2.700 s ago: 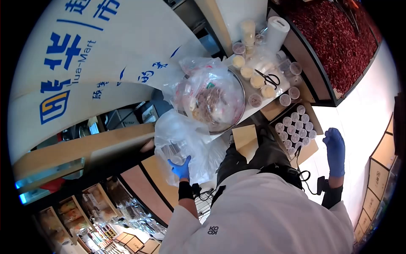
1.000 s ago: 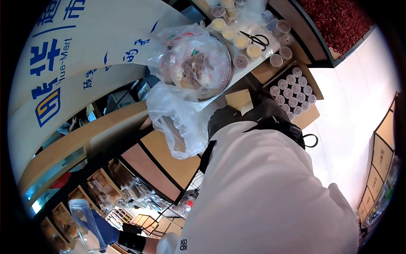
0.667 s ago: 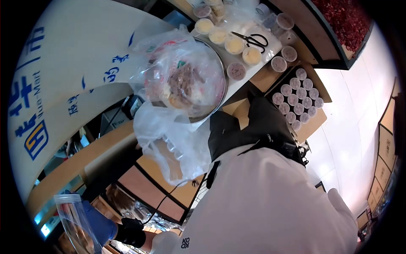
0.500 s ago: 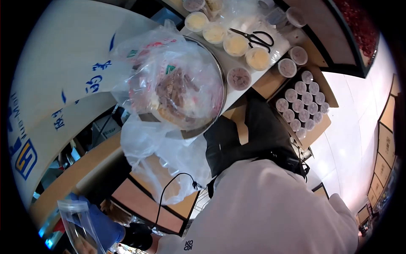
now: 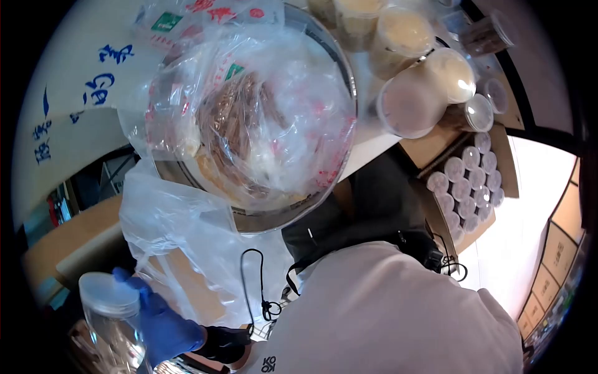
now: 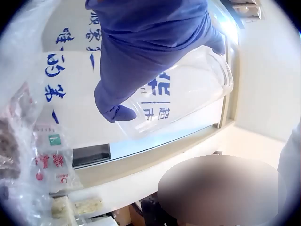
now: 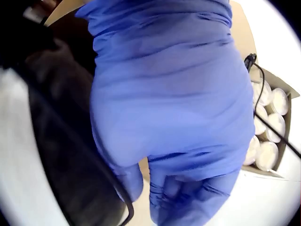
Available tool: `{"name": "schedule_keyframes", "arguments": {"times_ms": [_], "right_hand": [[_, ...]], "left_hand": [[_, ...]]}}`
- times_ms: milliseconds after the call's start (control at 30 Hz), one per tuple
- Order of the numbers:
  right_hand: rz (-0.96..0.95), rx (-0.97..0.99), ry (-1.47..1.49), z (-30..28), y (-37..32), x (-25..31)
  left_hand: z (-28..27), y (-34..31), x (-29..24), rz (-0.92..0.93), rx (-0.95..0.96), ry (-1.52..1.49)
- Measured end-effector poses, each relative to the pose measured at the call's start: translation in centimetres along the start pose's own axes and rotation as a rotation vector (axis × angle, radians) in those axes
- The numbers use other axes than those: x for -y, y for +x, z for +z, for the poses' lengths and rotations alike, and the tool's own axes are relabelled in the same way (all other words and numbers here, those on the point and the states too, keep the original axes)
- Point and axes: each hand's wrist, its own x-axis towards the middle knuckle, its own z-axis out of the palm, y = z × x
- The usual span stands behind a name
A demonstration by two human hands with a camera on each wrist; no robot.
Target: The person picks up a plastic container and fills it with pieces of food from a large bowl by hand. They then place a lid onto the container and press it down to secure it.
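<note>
In the head view my blue-gloved left hand point(image 5: 165, 327) grips a clear cylindrical jar point(image 5: 112, 330) at the lower left, below the white plastic bag point(image 5: 187, 218). The left wrist view has that hand point(image 6: 148, 52) across the clear jar point(image 6: 193, 96), thumb and fingers on opposite sides. My right hand point(image 7: 171, 103), outside the head view, hangs with loosely bent fingers and nothing visible in it. Beyond it, in the right wrist view, are lidded tubs point(image 7: 268, 155) in a carton. A metal bowl point(image 5: 274, 221) holds clear bags with brown contents.
Tubs of pale yellow contents point(image 5: 405, 31) and a reddish tub point(image 5: 411, 103) stand right of the bowl. An open carton point(image 5: 507, 168) of lidded tubs is at the right. A black cable point(image 5: 244, 280) loops near the left wrist. White lettered panels rise at the left.
My left hand, first spread at the white bag without the jar, now holds it lower left. My right hand has left the head view. The bowl and tubs appear larger and closer.
</note>
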Motion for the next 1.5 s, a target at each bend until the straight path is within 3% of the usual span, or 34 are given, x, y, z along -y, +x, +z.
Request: {"name": "schedule_keyframes", "arguments": {"times_ms": [67, 100, 200, 267, 300, 367, 433, 500, 533, 567, 600, 633, 700, 767, 800, 833, 900, 967, 1000, 1067, 1100, 1167, 1200, 1233, 1300, 1367, 1433, 1500], "right_hand": [[-0.001, 0.066, 0.027, -0.4, 2.6, -0.2], [0.007, 0.096, 0.041, -1.4, 3.1, -0.1], [0.068, 0.135, 0.016, -5.4, 1.1, -0.6], [0.128, 0.172, -0.119, -9.8, -1.6, -1.1], [0.173, 0.183, -0.259, -12.0, -3.0, -1.4], [0.232, 0.171, -0.766, -16.0, -5.5, -2.0], [0.593, 0.164, -0.881, -14.0, -7.8, 2.1], [0.443, 0.176, -1.096, -8.8, -10.4, 7.7], [0.147, 0.243, -0.945, -7.2, -11.5, 10.1], [-0.193, 0.315, -0.792, -4.4, -12.5, 12.6], [-0.314, -0.066, -0.942, 0.8, -13.3, 14.7], [-0.619, -0.045, -0.848, 3.3, -13.9, 16.1], [-0.949, 0.095, -0.812, 10.4, -14.4, 17.9], [-1.261, 0.152, -1.08, 15.3, -12.7, 18.6], [-1.325, 0.246, -1.05, 17.8, -11.8, 18.4], [-1.361, 0.395, -0.978, 19.3, -10.2, 18.5], [-1.49, 0.447, -0.854, 21.8, -8.5, 17.5], [-1.395, 0.405, -0.734, 21.1, -6.2, 17.1], [-1.273, 0.397, -0.645, 21.1, -6.7, 17.0], [-1.325, 0.308, -0.643, 18.9, -6.2, 17.4], [-1.369, 0.217, -0.693, 17.7, -6.1, 17.2], [-1.383, 0.111, -0.708, 16.4, -6.3, 16.0], [-1.417, -0.072, -0.764, 15.4, -6.5, 15.3], [-1.445, -0.261, -0.808, 14.2, -6.7, 14.6], [-1.376, -0.26, -0.532, 9.6, -7.4, 13.1], [-1.513, -0.528, -0.692, 6.0, -8.8, 10.1], [-1.534, -0.614, -0.738, 3.3, -11.0, 6.1], [-1.379, -0.644, -0.923, 3.9, -15.7, 2.8]], "left_hand": [[-3.2, -0.4, 2.0, -0.16, 0.013, -0.208], [5.6, 3.4, 8.3, -0.214, 0.287, -0.306], [4.7, 3.4, 10.9, -0.039, 0.43, -0.205], [6.0, 2.3, 11.8, 0.071, -0.133, 0.592], [5.9, 1.9, 12.8, 0.098, -0.131, 0.575], [5.2, 2.0, 15.2, -0.017, 0.428, -0.058], [5.6, 2.1, 17.3, 0.008, 0.42, -0.149], [5.4, 2.1, 19.4, -0.088, 0.432, -0.416], [6.4, 2.1, 19.8, -0.077, 0.456, -0.421], [7.5, 2.0, 20.0, -0.148, 0.355, -0.105], [8.4, 2.1, 20.1, -0.201, 0.245, 0.208], [8.6, 2.6, 20.6, -0.176, 0.263, 0.203], [8.0, 3.7, 22.4, -0.346, 0.724, -0.469], [9.5, 3.4, 23.0, -0.32, 0.804, -0.443], [10.0, 3.1, 23.2, -0.373, 0.807, -0.471], [10.6, 2.9, 23.5, -0.423, 0.816, -0.496], [11.4, 2.0, 23.9, -0.444, 0.815, -0.509], [11.4, 1.7, 24.1, -0.478, 0.772, -0.254], [10.5, 2.2, 24.7, -0.442, 0.772, -0.265], [8.7, 4.1, 26.2, -0.249, 0.535, -0.053], [8.8, 4.1, 26.5, -0.222, 0.533, -0.066], [9.1, 3.6, 27.6, 0.264, 0.599, 0.487], [10.0, 2.9, 28.2, 0.383, 0.677, 0.636], [11.6, 1.9, 28.1, 0.278, 0.656, 0.658], [13.0, 2.2, 29.3, 0.159, 0.746, 0.636], [14.5, 2.6, 31.0, 0.393, 0.953, 0.764], [16.5, 1.5, 33.0, 0.41, 1.052, 0.641], [18.2, 0.8, 34.6, 0.378, 1.41, 0.78]]}}
